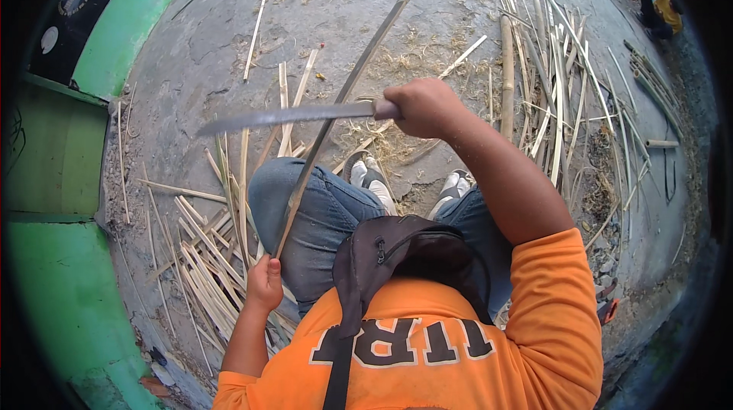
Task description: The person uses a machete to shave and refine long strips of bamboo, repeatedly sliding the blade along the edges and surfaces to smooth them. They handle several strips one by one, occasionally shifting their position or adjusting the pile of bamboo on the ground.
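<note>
My right hand is closed around the handle of a machete, whose long blade points left across the front of my knees. Beneath or against the blade runs a long bamboo strip, slanting from near my left hip up and away to the right. Its near end is gripped in my left hand, beside my left thigh. Whether the blade touches the strip, I cannot tell.
Cut bamboo strips lie heaped at my left. More long strips and a bamboo pole lie to the right. Shavings litter the concrete ahead. A green wall borders the left; another person is at far right.
</note>
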Tool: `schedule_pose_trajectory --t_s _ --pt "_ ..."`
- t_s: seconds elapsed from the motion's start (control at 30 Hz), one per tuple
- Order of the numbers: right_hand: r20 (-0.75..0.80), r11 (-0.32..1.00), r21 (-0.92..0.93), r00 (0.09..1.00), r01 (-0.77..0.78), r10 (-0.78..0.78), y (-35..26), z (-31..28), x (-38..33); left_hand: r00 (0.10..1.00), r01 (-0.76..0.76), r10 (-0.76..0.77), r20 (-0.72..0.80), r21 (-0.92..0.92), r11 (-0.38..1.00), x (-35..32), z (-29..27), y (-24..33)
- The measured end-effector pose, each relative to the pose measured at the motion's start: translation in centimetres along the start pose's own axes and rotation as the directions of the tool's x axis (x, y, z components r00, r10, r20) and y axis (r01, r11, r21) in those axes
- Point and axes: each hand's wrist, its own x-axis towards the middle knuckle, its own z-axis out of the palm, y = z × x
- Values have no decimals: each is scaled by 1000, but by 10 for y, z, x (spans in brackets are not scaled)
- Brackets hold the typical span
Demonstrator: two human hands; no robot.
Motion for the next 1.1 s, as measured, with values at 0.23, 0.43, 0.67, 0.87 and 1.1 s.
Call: schedule_pose_trajectory --t_s 0.23,0.43,0.67,0.87,1.1 --pt "-94 964 194 975 -180 201 27 6 -2 999 -23 24 -22 41 999 3 4 4" --pt "15 999 -44 999 -32 33 -1 -14 -5 998 -41 41 -36 7 999 -1 2 7" --pt "-71 941 209 956 -265 285 47 8 4 999 -26 28 -26 67 997 3 4 2" --pt "-77 991 -21 988 135 -137 -4 18 -5 1000 -10 10 -7 43 999 -2 2 6" --pt "-148 938 163 932 -307 331 65 7 -2 1000 -3 3 -4 30 1000 3 2 9"
